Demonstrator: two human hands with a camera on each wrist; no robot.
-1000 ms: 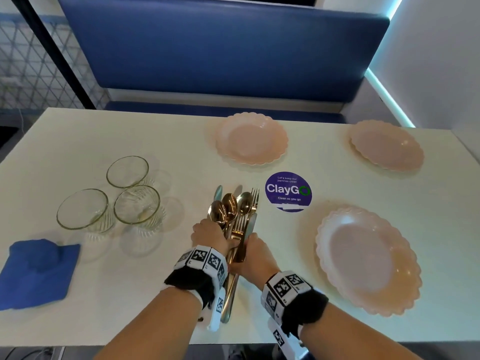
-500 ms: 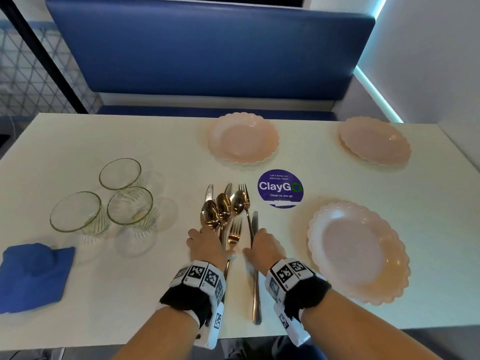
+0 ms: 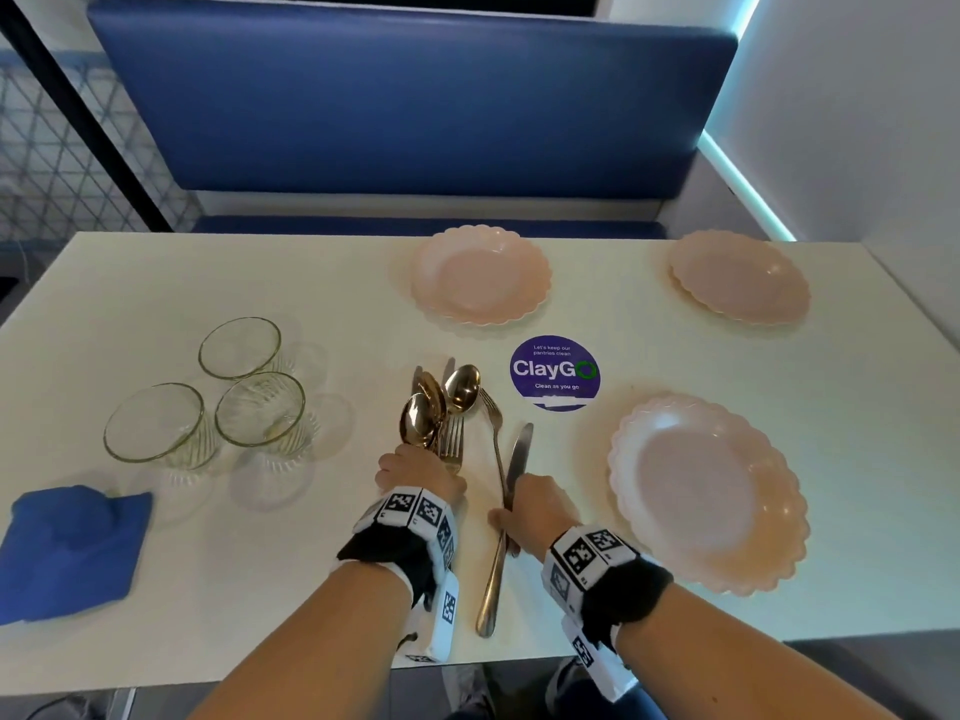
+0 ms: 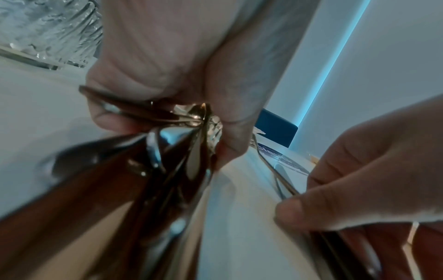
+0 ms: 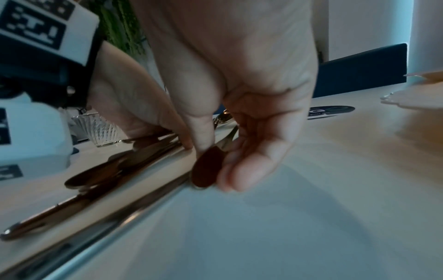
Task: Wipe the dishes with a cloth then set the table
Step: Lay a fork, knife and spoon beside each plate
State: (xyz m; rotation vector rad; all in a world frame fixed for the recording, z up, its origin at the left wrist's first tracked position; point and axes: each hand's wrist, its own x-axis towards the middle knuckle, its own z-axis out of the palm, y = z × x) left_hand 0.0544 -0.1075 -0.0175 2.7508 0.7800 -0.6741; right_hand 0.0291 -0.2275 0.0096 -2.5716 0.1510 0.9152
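Left hand grips a bundle of gold cutlery near the desk's front middle, fingers curled round the handles; spoons and forks fan out past the knuckles, bowls pointing away from the person. Left wrist view confirms it: fingers wrapped tight round several handles, picture blurred. Right hand is just beside it, pinching a knife and a fork, thumb and fingers closed on the handles. The fork's handle runs back toward the desk's front edge; whether it touches the desk is unclear. Right wrist view shows fingertips curled round a handle end close above the desk.

Three pink scalloped plates on the desk: one right of the right hand, near the front; one at the far middle; one at the far right. Three clear ribbed glasses stand clustered upright at left, well apart from the hands. Blue cloth lies crumpled at the front left corner, near the glasses. Round purple ClayGo sticker sits between the far-middle plate and the near plate, just beside the cutlery tips. Blue bench behind the desk.
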